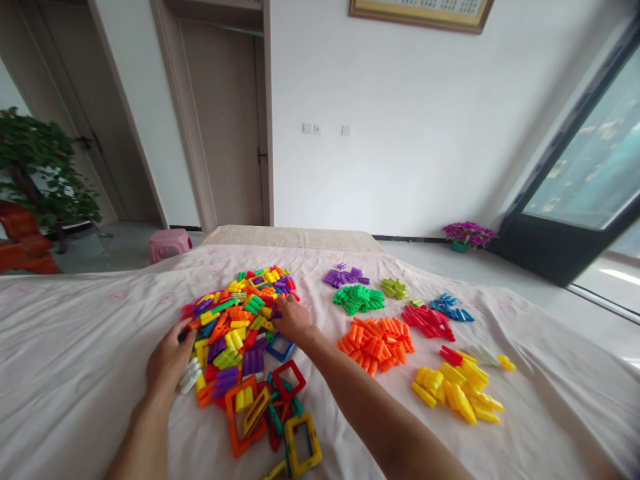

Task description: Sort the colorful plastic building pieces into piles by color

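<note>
A heap of mixed-colour plastic building pieces [235, 327] lies on the cloth between my two hands. My left hand [167, 357] rests at the heap's left edge, thumb and fingers apart, close to an orange piece and some white pieces [190, 375]. At the right edge is my right hand [294, 320], its fingers curled down by a purple piece; the fingertips are partly hidden, so what they hold does not show. Square and rectangular magnetic frames, among them a red one [289, 381] and a yellow one [303, 445], lie at the heap's near end.
Colour-sorted groups lie to the right on the pale cloth [360, 413]: orange [376, 345], green [357, 299], purple [346, 276], lime [395, 288], red [429, 321], blue [451, 307] and yellow [463, 390]. A red piece [451, 355] touches the yellow group. Beyond stands a pink stool [170, 245].
</note>
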